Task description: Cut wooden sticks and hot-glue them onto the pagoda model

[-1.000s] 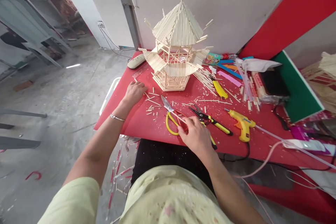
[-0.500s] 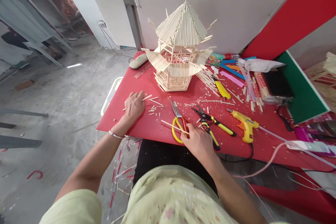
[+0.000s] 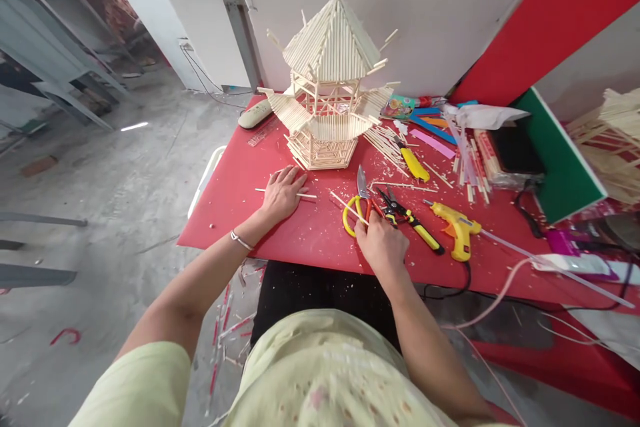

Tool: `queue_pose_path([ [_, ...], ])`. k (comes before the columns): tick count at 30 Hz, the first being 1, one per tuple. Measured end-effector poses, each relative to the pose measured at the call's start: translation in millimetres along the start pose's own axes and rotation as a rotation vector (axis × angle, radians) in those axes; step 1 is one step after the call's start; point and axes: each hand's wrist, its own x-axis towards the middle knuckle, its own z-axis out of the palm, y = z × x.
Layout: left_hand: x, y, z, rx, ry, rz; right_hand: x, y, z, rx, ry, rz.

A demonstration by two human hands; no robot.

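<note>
My left hand [image 3: 284, 195] lies low on the red table, fingers forward, with a thin wooden stick [image 3: 260, 190] caught beneath it and jutting out at both sides. Another thin stick [image 3: 343, 201] is pinched in my right hand [image 3: 384, 243], pointing up and left across the yellow-handled scissors [image 3: 353, 215]. The right fingers rest at the red handle; whether they grip it is hidden. Just beyond that hand are yellow-and-black pliers [image 3: 423, 233]. A pagoda-like stick model [image 3: 333, 140] stands upright behind both hands.
A yellow glue gun [image 3: 457, 230] with its cord lies to the right, near a yellow utility knife [image 3: 415, 163]. Loose sticks [image 3: 385, 147] and wood scraps lie beside the model. A green board [image 3: 570, 160] stands at the right; a pale oblong case [image 3: 254, 115] lies back left.
My left hand has slid right and forward, its stick turning nearly level; the small cut pieces there no longer show. My right hand and the scissors have shifted right and away from me.
</note>
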Motion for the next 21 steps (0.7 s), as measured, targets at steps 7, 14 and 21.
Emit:
queue_pose_path([
  [7, -20.8, 4.6, -38.2, 0.095, 0.007, -0.251, -16.8, 2.9, 5.8, 0.273, 0.225, -0.133],
  [14, -59.7, 5.2, -61.2, -0.083, -0.12, -0.351, -19.8, -33.5, 22.9, 0.514, 0.058, -0.38],
  [21, -58.4, 49.7, -36.4, 0.018, -0.092, -0.276, -21.1, -48.6, 23.0, 0.42, 0.115, -0.39],
])
